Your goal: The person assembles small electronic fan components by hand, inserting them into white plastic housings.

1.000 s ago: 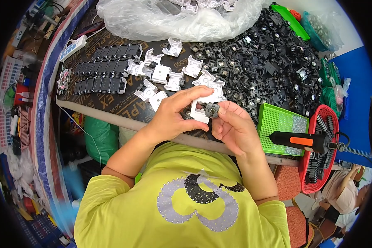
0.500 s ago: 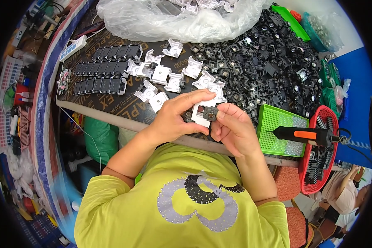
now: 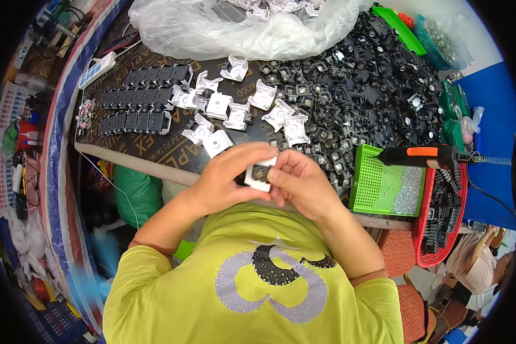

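My left hand [image 3: 226,175] grips a white plastic housing [image 3: 257,184] between thumb and fingers, close in front of my body. A small black part [image 3: 260,172] with a round centre sits within the housing's outline. My right hand [image 3: 304,182] has its thumb and fingertips closed at the right edge of these two pieces, pinching the black part. How deep the black part sits is hidden by my fingers. Just beyond my hands lie several loose white housings [image 3: 218,105], and a large heap of small black parts [image 3: 355,92] spreads to the right.
Rows of black assembled units [image 3: 135,121] lie at the left. A clear plastic bag [image 3: 252,37] holds white housings at the back. At the right are a green tray [image 3: 372,186] of small metal pieces, an electric screwdriver [image 3: 415,156] on a coiled cord and a red basket [image 3: 421,243].
Both hands have moved slightly left and nearer my body. The black part has gone from the housing's right side to within its outline. The screwdriver has swung up a little.
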`<state>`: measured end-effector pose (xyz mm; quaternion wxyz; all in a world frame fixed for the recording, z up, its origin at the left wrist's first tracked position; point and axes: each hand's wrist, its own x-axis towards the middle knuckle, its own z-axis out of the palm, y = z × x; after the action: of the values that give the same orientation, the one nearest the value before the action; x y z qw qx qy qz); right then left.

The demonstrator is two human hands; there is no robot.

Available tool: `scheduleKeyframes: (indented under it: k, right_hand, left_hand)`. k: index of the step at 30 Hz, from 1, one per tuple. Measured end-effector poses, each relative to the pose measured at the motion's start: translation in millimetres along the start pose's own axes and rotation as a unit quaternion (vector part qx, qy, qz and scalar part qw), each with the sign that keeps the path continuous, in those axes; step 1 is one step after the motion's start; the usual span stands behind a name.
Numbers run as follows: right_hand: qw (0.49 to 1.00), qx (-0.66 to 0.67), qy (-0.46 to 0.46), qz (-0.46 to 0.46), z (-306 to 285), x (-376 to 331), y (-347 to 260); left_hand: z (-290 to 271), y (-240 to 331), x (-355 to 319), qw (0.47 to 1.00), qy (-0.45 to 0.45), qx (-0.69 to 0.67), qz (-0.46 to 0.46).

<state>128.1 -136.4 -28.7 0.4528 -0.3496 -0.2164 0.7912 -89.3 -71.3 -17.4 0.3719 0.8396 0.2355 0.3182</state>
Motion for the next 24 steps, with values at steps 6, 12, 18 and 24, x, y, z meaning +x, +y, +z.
scheduleKeyframes:
  k: [6,12,18,24]
  right_hand:
    - [0.629,-0.636,0.274,-0.353,-38,2,-44]
    - [0.583,-0.696,0.283,-0.309,-42,8,-54]
    - [0.757,-0.572,0.165,-0.27,5,0,-37]
    - [0.562,-0.716,0.235,-0.34,-33,-6,-46]
  left_hand:
    - [-34,-21,-49,0.995,-0.052,0.073,-0.035]
    - [-17,-37,-40,0.995,0.015,0.097,-0.002]
    - [20,-48,-45,0.955,0.119,-0.255,-0.093]
    - [18,-48,-56,0.947,0.119,-0.286,-0.089]
